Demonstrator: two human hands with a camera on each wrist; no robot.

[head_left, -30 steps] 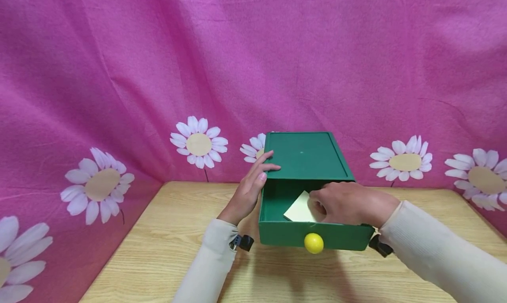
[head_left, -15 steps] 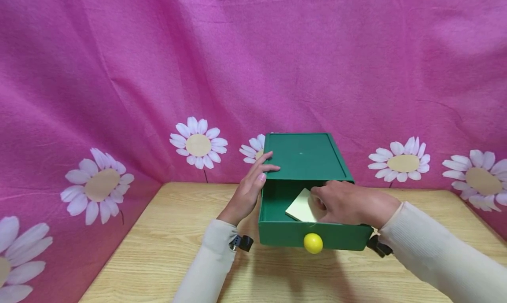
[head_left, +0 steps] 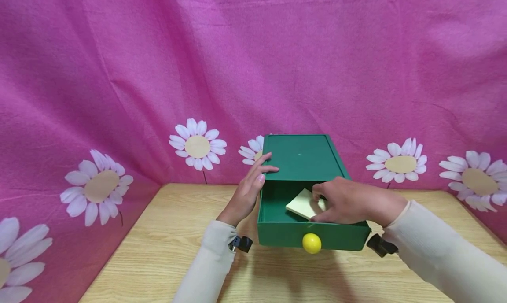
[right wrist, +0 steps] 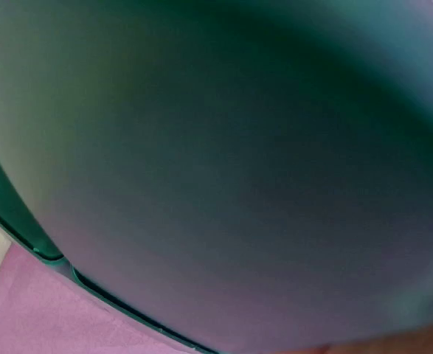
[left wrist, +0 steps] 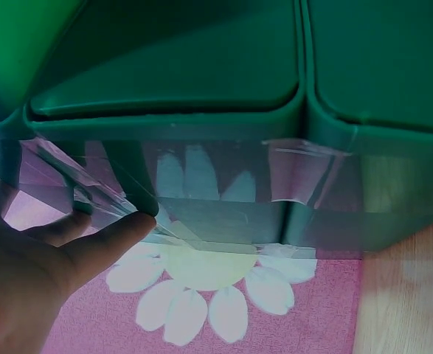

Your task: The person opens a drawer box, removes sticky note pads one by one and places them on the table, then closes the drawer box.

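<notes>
"Since half a second ago, we see the thumb of the right hand drawn clear of its index finger; more of the edge of the pad shows now."

"What are we looking at by way of materials?"

"We have smooth green plastic in the case and drawer, both boxy; a round, shiny yellow knob on the drawer front; pale, grained wood in the table; creased pink cloth behind, printed with white daisies."

"And the pad; where do we find it?"

"Inside the pulled-out drawer, partly hidden by the right hand; it is pale yellow, flat and straight-edged, set askew to the walls; we cannot tell whether it touches the floor."

"How do we read the hands?"

"We see the right arched over the drawer, index curved, thumb near the front wall; we cannot tell whether they pinch the pad; the left hand has its fingers spread, tips touching the case's left edge."
</notes>
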